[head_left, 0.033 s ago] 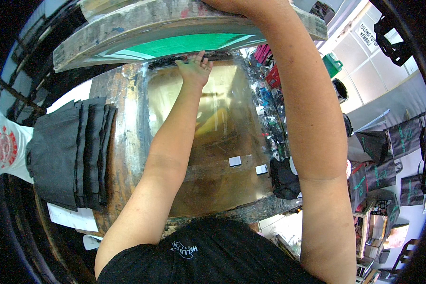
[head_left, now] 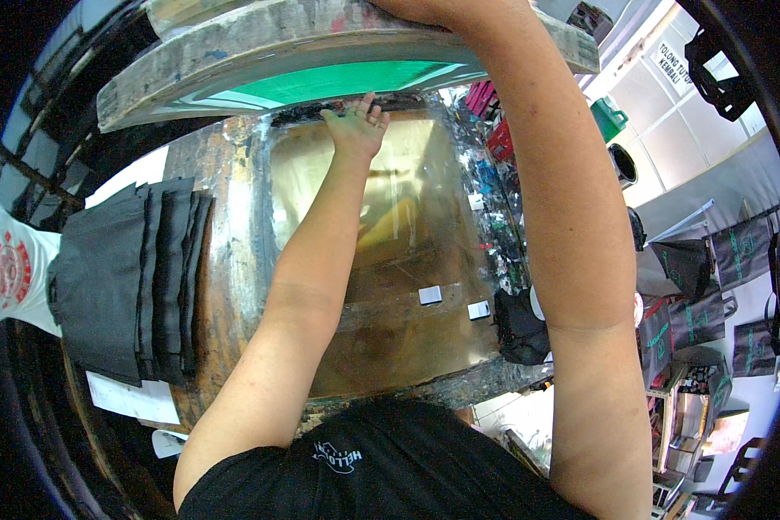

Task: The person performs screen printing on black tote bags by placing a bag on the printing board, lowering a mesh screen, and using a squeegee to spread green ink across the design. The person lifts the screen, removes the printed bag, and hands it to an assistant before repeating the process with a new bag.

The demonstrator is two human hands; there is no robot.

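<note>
The ink-stained worktop [head_left: 225, 260] is carrying a glossy golden printing platen [head_left: 407, 286], and above the platen's far edge a wooden screen-printing frame [head_left: 321, 43] with green mesh is tilting upward. Left of the platen a stack of black fabric pieces [head_left: 130, 277] is lying. The left hand [head_left: 355, 126] is pressing flat, fingers spread, on the platen's far edge, while the right hand [head_left: 433, 9] is gripping the frame's far rail, its fingers out of sight.

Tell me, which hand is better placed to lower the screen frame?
Probably the right hand: it already grips the top edge of the raised screen frame. The left hand lies flat on the far edge of the glossy platen, under the frame.
</note>
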